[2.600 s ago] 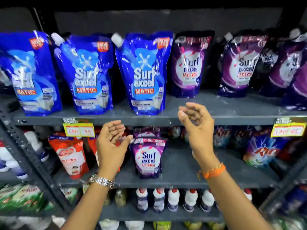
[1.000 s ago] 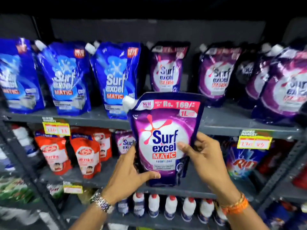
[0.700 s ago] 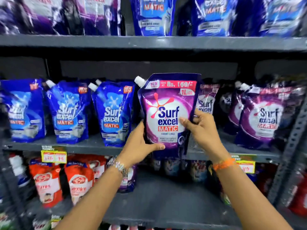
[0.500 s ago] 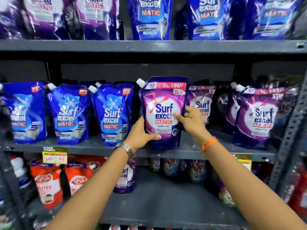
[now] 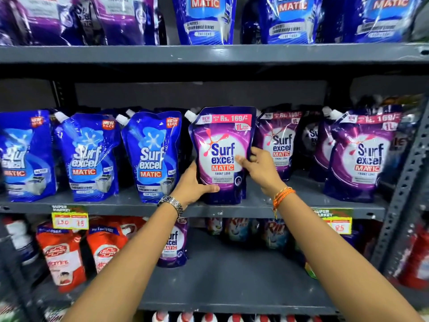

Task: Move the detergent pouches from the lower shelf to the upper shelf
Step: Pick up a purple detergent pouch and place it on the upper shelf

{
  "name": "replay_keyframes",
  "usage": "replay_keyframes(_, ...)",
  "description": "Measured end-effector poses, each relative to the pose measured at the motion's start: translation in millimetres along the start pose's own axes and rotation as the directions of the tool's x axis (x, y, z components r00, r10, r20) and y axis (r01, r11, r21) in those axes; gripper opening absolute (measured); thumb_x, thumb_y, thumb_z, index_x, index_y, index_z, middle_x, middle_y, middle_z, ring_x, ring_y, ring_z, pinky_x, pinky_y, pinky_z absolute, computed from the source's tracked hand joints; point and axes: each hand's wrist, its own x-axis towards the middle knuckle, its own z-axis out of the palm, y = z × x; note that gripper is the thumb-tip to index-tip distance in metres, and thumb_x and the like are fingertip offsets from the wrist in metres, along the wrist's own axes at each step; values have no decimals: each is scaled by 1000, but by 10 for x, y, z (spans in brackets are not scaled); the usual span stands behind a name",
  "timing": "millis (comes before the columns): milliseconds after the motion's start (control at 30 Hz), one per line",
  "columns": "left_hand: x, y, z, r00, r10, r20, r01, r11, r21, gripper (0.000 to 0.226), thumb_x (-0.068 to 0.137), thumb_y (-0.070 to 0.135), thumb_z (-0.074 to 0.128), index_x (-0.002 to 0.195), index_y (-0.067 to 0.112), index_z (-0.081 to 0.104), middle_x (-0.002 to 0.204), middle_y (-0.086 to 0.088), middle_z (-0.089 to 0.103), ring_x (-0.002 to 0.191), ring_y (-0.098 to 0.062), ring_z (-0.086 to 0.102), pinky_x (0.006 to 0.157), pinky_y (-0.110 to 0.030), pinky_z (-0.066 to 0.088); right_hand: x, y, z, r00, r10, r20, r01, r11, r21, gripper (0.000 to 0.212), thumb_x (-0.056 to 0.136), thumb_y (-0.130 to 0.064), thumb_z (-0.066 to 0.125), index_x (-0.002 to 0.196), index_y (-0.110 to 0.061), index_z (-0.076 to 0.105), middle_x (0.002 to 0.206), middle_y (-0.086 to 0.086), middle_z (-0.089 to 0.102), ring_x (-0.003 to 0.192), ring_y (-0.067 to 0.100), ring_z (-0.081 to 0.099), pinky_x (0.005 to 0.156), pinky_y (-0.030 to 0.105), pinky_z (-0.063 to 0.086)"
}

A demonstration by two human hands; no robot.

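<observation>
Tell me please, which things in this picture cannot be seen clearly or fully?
Head view:
- Price tags: figures blurred.
- Purple pouch on the lower shelf: left part hidden by the left forearm.
- Held pouch: whether its base rests on the shelf is unclear.
- Top-row pouches: cut off by the frame's upper edge.

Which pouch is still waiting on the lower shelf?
Start at the lower shelf, below the row the hands are stocking. A lone purple pouch stands behind the left forearm, right of the red packs. It is the only purple Surf Excel pouch there.
</observation>
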Motion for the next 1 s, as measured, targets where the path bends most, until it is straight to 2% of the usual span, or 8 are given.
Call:
replay_keyframes(100,147,522,-72,995,89,-36,-89,996,11,107,58,28,93,148,24,36,142,-2,60,132,-20,55,113,-51,45,189,-401,-268,995,-96,-39,96,995,-14,20,94,-16,67,103,-1,59,98,0,72,86,1,73,75,20,62)
replay_keyframes(200,112,1032,-124,977,168,-129,-164,986,34,107,60,28,93,148,22,33,146,-6,54,133,-23,54,113,-48,46,255,-809,-557,977,-181,-111,178,983,-36,50,90,-32,71,128,-3,57,118,14,72,110,25,71,93,40,60)
replay_keyframes(267,-36,1260,-190,939,247,-238,-253,967,8,100,67,13,91,149,21,34,144,-8,54,131,-22,54,111,-40,47,192,-1038,-727,956,-243,-166,242,970,-26,57,90,-31,72,138,-9,52,127,13,69,115,23,67,98,39,57)
replay_keyframes(400,-582,1232,-234,842,365,-397,-413,910,-40,73,68,0,88,128,26,53,120,-1,67,111,-10,67,99,-21,53,-370,-1208,-899,850,-380,-364,410,912,5,40,91,-26,71,129,-19,60,121,2,72,111,9,69,96,29,54)
replay_keyframes(500,-798,857,-129,859,327,-395,-391,915,-94,65,67,-11,84,110,31,58,108,-4,71,99,-10,71,96,-29,56,-910,-1035,-880,763,-391,-515,478,877,42,25,92,-19,69,117,-18,64,109,0,76,104,8,70,90,27,56)
replay_keyframes(633,-636,387,-50,910,191,-368,-267,949,-168,65,64,-19,82,104,28,60,102,-8,70,95,-22,69,98,-52,56,-1167,-587,-777,726,-295,-621,468,874,132,16,91,-13,70,103,-22,67,92,7,74,85,11,68,78,41,57)
replay_keyframes(800,-241,259,-64,945,145,-294,-183,977,-106,81,59,-11,89,122,20,48,122,-6,62,115,-24,60,106,-40,50,-749,-280,-615,848,-242,-471,351,923,158,17,89,-8,72,101,-21,67,83,1,71,70,1,64,72,39,56)
replay_keyframes(1000,368,539,25,926,246,-288,-255,967,5,113,49,-4,95,142,14,33,141,-6,46,128,-18,46,117,-42,39,39,-404,-517,939,-294,-176,306,951,44,43,83,-3,76,121,-9,57,113,10,66,95,18,63,80,18,53)
